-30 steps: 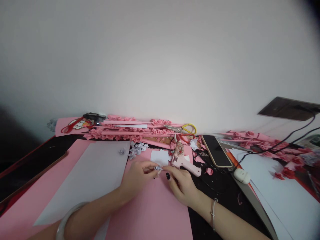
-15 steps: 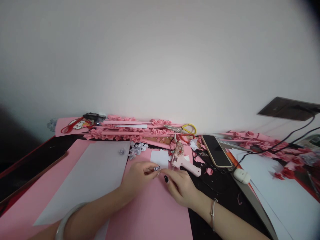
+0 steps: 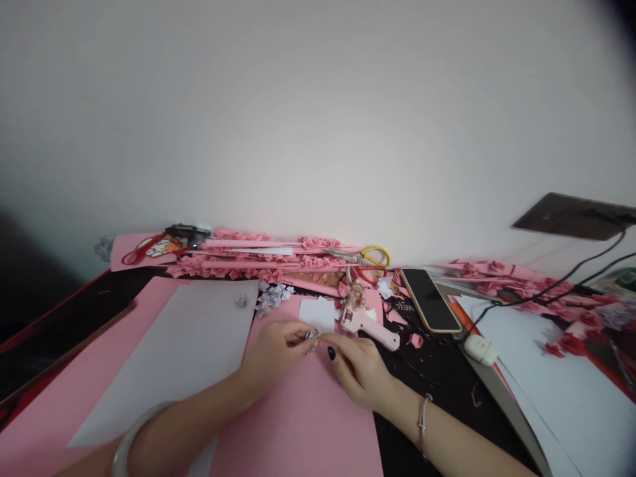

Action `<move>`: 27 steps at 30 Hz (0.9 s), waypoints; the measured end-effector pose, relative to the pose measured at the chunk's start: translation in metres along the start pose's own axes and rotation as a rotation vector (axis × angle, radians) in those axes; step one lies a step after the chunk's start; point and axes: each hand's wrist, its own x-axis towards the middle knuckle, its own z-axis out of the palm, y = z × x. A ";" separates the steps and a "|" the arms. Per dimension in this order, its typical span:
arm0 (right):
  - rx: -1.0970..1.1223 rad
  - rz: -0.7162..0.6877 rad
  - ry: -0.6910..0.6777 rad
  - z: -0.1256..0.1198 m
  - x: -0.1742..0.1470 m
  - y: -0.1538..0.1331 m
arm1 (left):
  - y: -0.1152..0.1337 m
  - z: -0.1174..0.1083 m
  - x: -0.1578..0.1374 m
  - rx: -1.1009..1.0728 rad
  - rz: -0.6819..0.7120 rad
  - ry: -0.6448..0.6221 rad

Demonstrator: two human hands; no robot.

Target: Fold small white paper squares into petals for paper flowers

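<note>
Between the thumb and fingers of my left hand (image 3: 273, 348) is a small grey-blue paper flower (image 3: 311, 335), held over a pink paper sheet (image 3: 298, 424). My right hand (image 3: 360, 368) meets it from the right, fingertips closed in at the flower's edge; its black-nailed thumb stands a little lower. The exact grip of those fingertips is partly hidden. Just beyond the hands lie a small white paper piece (image 3: 317, 311) and a pink glue gun (image 3: 370, 324). A cluster of grey-blue paper flowers (image 3: 272, 298) rests behind my left hand.
Pink paper flower stems (image 3: 238, 265) line the wall, with yellow-handled scissors (image 3: 360, 256) on them. A phone (image 3: 431, 300) and a white earbud case (image 3: 480, 349) lie at right, near black cables (image 3: 527, 301). White sheets (image 3: 561, 391) cover the right side; a large pale sheet (image 3: 173, 351) lies left.
My right thumb has shifted very slightly to the right. Both hands otherwise keep their places at the paper flower.
</note>
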 end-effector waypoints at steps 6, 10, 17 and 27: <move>0.139 0.067 0.022 0.002 -0.001 0.001 | 0.001 0.000 0.000 0.005 -0.010 -0.005; 0.314 0.191 0.055 0.001 0.001 0.001 | 0.000 0.000 -0.001 0.007 -0.023 -0.008; 0.959 0.544 0.122 0.006 0.007 0.004 | 0.005 -0.001 0.000 -0.074 -0.110 -0.029; 1.269 0.634 0.141 0.009 0.008 0.011 | 0.005 -0.001 0.001 -0.080 -0.118 -0.027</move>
